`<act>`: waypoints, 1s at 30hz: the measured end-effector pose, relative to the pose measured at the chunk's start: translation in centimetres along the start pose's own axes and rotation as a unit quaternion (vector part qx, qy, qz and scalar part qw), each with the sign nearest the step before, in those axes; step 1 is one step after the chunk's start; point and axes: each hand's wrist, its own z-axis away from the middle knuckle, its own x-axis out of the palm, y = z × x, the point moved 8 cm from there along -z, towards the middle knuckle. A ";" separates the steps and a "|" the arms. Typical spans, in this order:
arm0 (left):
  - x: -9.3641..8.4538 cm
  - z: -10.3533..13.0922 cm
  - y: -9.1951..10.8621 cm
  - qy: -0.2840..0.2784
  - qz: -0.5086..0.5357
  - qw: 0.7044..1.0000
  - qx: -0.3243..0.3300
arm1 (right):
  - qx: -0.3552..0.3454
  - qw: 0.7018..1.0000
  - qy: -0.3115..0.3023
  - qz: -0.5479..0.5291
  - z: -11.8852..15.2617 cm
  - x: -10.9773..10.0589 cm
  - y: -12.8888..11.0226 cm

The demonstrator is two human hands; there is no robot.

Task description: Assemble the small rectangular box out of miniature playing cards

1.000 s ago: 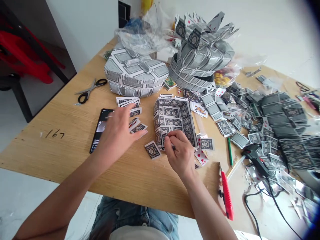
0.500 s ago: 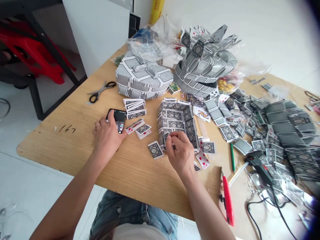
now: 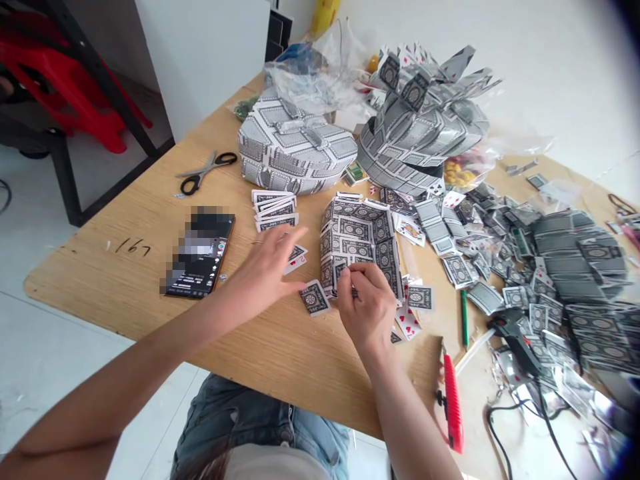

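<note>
My left hand [image 3: 270, 265], fingers apart and thumb out, hovers over a few folded playing cards [image 3: 297, 262] left of the half-built card box [image 3: 333, 243]. It appears to hold nothing. At the box's near side my right hand [image 3: 369, 303] is closed, thumb against curled fingers; what it grips, if anything, is hidden. The box is open-topped, its walls made of black-and-white card backs. A folded card [image 3: 315, 298] lies by its near left corner. Behind my left hand sits a row of folded cards [image 3: 275, 210]. A lit phone [image 3: 200, 257] lies flat on the left.
Black scissors [image 3: 205, 173] lie at the left. A lidded card basket [image 3: 297, 150] and a tall card structure [image 3: 425, 123] stand behind. Loose cards spread rightward around a hot glue gun [image 3: 517, 340] with its cable. A green pencil [image 3: 465, 319] and a red utility knife [image 3: 453, 403] lie nearer.
My left hand has left the phone and moved right, over the folded cards, its fingers now spread. The phone lies farther left and lower. My right hand stays closed by the box.
</note>
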 end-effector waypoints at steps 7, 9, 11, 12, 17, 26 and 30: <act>3.8 -3.7 3.5 -0.117 0.104 0.981 0.117 | 0.013 1.000 -0.023 -0.001 0.1 0.1 0.0; 4.2 -3.8 3.4 -0.122 0.123 0.979 0.111 | 0.025 0.998 -0.060 -0.020 0.0 0.0 0.2; 4.5 -3.7 3.2 -0.120 0.148 0.976 0.107 | 0.020 0.992 -0.114 -0.051 -0.1 -0.2 0.2; 4.6 -3.6 3.0 -0.117 0.159 0.974 0.108 | 0.011 0.988 -0.143 -0.064 0.0 -0.3 0.1; 4.9 -3.4 2.7 -0.087 0.164 0.976 0.117 | -0.035 0.972 -0.219 -0.075 0.5 -1.4 0.3; 5.0 -3.1 3.0 -0.030 0.163 0.977 0.132 | -0.033 0.978 -0.186 -0.086 1.2 -1.5 0.7; 4.9 -3.0 3.1 -0.034 0.173 0.975 0.133 | -0.033 0.976 -0.194 -0.097 1.3 -1.4 0.8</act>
